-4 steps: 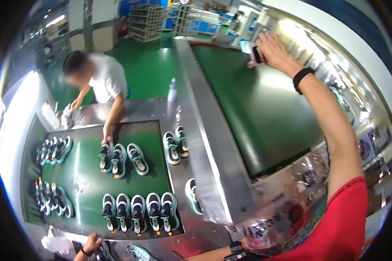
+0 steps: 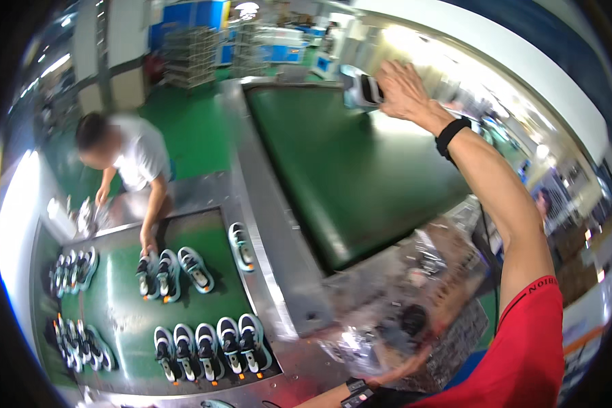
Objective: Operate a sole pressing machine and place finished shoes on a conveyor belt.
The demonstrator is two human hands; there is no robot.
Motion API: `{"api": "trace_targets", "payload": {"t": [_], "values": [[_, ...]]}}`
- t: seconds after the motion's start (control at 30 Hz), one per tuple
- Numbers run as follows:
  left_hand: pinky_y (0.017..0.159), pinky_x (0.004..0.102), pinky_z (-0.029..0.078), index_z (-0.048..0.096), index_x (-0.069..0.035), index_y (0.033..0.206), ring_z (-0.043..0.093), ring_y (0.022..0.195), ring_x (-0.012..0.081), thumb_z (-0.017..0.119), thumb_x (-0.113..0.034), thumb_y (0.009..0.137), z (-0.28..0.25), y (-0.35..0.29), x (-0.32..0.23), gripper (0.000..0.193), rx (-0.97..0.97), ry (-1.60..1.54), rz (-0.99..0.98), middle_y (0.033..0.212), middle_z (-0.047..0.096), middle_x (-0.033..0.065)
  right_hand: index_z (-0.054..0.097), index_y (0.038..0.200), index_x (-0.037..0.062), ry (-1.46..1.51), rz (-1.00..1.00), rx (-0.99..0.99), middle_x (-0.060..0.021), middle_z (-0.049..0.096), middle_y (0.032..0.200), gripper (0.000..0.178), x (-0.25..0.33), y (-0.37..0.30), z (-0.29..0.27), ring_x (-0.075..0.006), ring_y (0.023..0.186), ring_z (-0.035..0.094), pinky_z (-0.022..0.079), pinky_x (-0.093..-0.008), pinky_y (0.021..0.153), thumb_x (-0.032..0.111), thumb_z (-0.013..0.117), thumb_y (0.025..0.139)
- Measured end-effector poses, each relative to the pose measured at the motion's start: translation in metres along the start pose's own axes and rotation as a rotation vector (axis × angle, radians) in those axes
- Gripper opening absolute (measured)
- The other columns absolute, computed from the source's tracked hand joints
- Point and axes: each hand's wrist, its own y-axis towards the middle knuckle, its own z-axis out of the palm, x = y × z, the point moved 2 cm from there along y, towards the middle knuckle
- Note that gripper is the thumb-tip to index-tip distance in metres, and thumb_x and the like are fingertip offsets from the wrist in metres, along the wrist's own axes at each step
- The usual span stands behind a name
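My right arm, in a red sleeve with a black wristband, stretches up over the far end of a raised green belt [image 2: 319, 190]. My right hand [image 2: 402, 94] is closed around a dark shoe with a pale blue and white sole [image 2: 362, 90], held above the belt's far edge. Below, my left hand [image 2: 404, 367] lies beside crumpled clear plastic bags [image 2: 394, 292] at the belt's near end. Its fingers are hidden, so its grip does not show. A black device is strapped to the left wrist.
A lower green belt [image 2: 122, 313] at left carries several rows of black-and-white shoes [image 2: 207, 350]. One shoe [image 2: 241, 247] lies on the metal ledge beside it. Across it, a person in white [image 2: 139, 156] touches a shoe. Metal racks [image 2: 190, 58] stand behind.
The view has shifted, so the scene sits further left. My right hand still holds the shoe, which is now turned differently. Another person's hand at the lower left has left the view.
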Motion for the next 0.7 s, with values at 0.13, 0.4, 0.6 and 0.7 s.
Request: {"api": "trace_targets", "payload": {"t": [0.13, 0.4, 0.6, 0.7], "values": [[0.11, 0.0515, 0.029, 0.064, -0.006, 0.118, 0.048, 0.125, 0.0275, 0.065, -0.022, 0.086, 0.07, 0.111, -0.051, 0.036, -0.251, -0.065, 0.069, 0.128, 0.06, 0.0058, 0.058, 0.089, -0.0045, 0.322, 0.167, -0.172, -0.0201, 0.054, 0.092, 0.042, -0.013, -0.091, -0.108, -0.0375, 0.087, 0.056, 0.047, -0.0464, 0.077, 0.029, 0.072, 0.067], [0.109, 0.0378, 0.032, 0.046, 0.009, 0.134, 0.048, 0.126, 0.0335, 0.07, -0.02, 0.084, 0.011, 0.131, -0.147, 0.063, -0.276, -0.497, 0.056, 0.133, 0.052, 0.0253, 0.063, 0.105, -0.0041, 0.876, 0.89, -0.373, -0.0122, 0.068, 0.089, 0.046, 0.001, -0.397, -0.32, -0.0169, 0.082, 0.063, 0.051, -0.0302, 0.075, 0.018, 0.076, 0.067], [0.112, 0.0446, 0.026, 0.01, 0.004, 0.151, 0.035, 0.137, 0.0334, 0.072, -0.047, 0.082, 0.083, 0.187, -0.28, 0.106, 0.087, -0.986, 0.379, 0.151, 0.027, 0.0243, 0.066, 0.108, -0.0033, 0.829, 1.548, -0.265, -0.0049, 0.069, 0.09, 0.051, 0.084, -0.592, -0.425, -0.0081, 0.08, 0.06, 0.048, -0.0245, 0.072, 0.017, 0.08, 0.064], [0.105, 0.0346, 0.037, 0.025, 0.003, 0.148, 0.048, 0.124, 0.0245, 0.072, -0.024, 0.086, 0.165, 0.178, -0.344, 0.083, 0.514, -1.14, 0.206, 0.137, 0.047, 0.0158, 0.065, 0.108, -0.0041, 0.739, 1.828, -0.394, -0.0037, 0.066, 0.088, 0.049, 0.134, -0.659, -0.457, -0.0064, 0.08, 0.057, 0.048, -0.0238, 0.071, 0.02, 0.081, 0.068]]}}
